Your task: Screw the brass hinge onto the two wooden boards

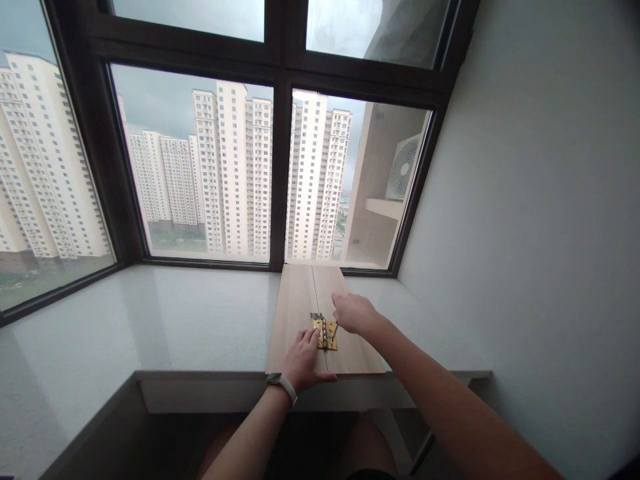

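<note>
A brass hinge [332, 327] lies spread across the seam between two pale wooden boards [295, 293]. My left hand [302, 361] rests on the boards with its thumb spread away, and its fingertips touch the hinge's left leaf. Above the right leaf, my right hand [354, 312] is closed around what looks like a screwdriver [335, 333]. Only the thin shaft shows, tilted down onto the leaf; the handle is hidden inside the fist. Several small dark screws [316, 316] lie by the hinge's top edge.
The boards lie on a white windowsill ledge [210, 327], their near ends at its front edge. Dark-framed windows [280, 167] rise behind, and a plain wall [525, 200] stands on the right. My knees are under the ledge.
</note>
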`<state>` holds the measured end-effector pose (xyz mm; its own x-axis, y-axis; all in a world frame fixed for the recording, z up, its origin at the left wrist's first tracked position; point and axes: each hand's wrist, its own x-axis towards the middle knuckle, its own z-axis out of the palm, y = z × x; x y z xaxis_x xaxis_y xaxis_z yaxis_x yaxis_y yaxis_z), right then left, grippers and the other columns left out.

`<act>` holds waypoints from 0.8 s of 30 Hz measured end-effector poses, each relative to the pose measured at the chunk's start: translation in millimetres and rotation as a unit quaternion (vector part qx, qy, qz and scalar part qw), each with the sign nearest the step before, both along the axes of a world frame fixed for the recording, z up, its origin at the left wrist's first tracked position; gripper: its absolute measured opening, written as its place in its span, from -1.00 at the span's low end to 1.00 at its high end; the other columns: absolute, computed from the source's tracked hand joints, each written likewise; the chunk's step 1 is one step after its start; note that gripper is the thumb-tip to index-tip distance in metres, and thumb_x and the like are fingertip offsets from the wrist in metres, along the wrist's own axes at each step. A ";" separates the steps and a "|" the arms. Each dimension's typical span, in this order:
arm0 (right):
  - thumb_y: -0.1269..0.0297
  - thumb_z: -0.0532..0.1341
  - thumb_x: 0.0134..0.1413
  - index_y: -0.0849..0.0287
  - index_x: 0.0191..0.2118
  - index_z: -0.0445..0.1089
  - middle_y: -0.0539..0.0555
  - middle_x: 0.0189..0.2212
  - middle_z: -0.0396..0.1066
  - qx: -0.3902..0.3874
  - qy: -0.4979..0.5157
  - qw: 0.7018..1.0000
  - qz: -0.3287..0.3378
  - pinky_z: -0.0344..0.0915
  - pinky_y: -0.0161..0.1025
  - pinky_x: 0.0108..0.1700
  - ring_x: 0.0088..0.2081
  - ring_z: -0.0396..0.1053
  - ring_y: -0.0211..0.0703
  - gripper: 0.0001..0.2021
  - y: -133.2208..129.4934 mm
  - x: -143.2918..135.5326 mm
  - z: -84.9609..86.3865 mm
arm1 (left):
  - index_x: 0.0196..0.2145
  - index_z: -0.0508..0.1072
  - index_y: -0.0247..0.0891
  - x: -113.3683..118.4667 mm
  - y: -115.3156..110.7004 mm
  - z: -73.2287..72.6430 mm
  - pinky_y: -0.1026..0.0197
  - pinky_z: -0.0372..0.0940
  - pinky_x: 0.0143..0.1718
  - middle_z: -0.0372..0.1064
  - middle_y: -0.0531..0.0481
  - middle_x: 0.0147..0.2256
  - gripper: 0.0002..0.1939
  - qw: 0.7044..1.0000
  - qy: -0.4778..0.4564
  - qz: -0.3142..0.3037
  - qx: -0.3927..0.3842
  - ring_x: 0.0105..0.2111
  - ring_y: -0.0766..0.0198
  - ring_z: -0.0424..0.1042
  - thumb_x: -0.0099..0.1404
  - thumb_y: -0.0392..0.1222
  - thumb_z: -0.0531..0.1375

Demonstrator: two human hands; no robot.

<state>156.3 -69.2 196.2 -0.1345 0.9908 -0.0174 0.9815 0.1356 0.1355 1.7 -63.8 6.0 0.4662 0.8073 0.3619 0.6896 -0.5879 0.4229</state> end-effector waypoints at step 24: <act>0.21 0.06 0.26 0.15 -0.03 0.44 0.27 -0.13 0.52 0.038 -0.028 0.999 0.006 0.33 -0.12 -0.16 -0.11 0.50 0.07 -0.71 1.1 -0.8 -4.9 | 0.37 0.04 -0.30 0.5 -0.7 1.4 -0.02 -0.05 0.30 0.13 -0.24 0.27 0.24 1.000 -0.003 -0.003 -0.002 0.27 -0.15 0.03 -0.11 0.40 0.35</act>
